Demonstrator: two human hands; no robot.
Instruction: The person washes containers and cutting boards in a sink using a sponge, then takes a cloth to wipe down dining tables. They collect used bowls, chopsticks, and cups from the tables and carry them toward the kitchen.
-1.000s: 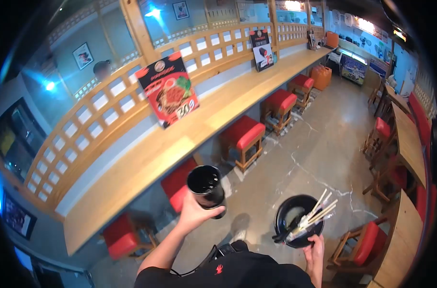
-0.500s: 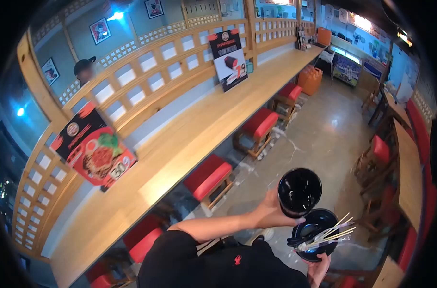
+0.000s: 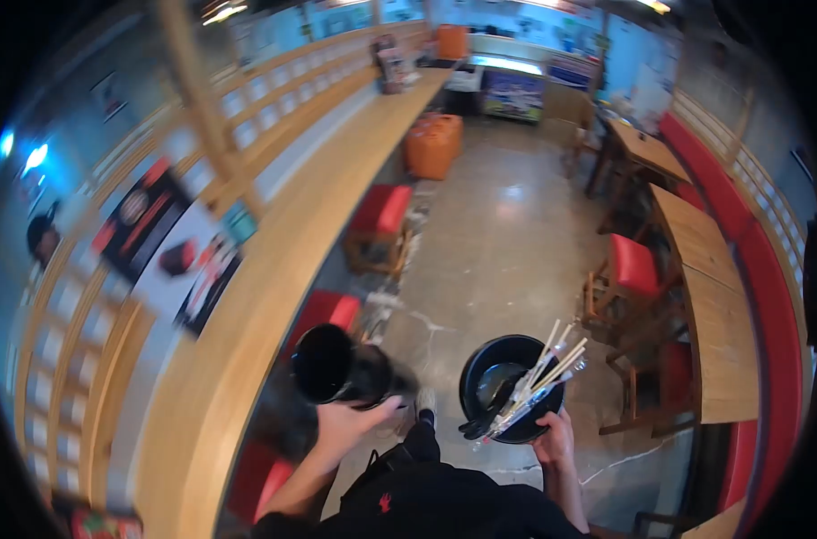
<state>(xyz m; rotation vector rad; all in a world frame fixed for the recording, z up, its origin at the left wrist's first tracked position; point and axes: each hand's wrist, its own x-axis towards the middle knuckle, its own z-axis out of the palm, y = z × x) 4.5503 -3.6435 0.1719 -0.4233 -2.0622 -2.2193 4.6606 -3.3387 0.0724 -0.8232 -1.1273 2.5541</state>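
My left hand (image 3: 350, 429) is closed around a tall black cup (image 3: 365, 373), tilted so its open mouth faces up and to the left. It is blurred, so I cannot tell whether it is one cup or a stack. On the right, my right hand (image 3: 555, 437) grips the rim of a black bowl (image 3: 474, 364). Several pale chopsticks (image 3: 561, 366) lie across this bowl and stick out past its edge, along with crumpled clear wrappers (image 3: 519, 406). A dark utensil, perhaps a spoon (image 3: 480, 426), rests at the bowl's near side.
A long wooden counter (image 3: 327, 211) runs along the left, with a menu sign (image 3: 170, 247) on it and red stools (image 3: 379, 211) beneath. Orange containers (image 3: 431, 148) stand farther ahead. Wooden tables (image 3: 718, 314) and a red bench (image 3: 772, 296) line the right side of the concrete aisle (image 3: 489, 242).
My view has turned right and moved forward along the aisle. The cup and bowl, close together before, are now apart: the cup on the left, the bowl on the right.
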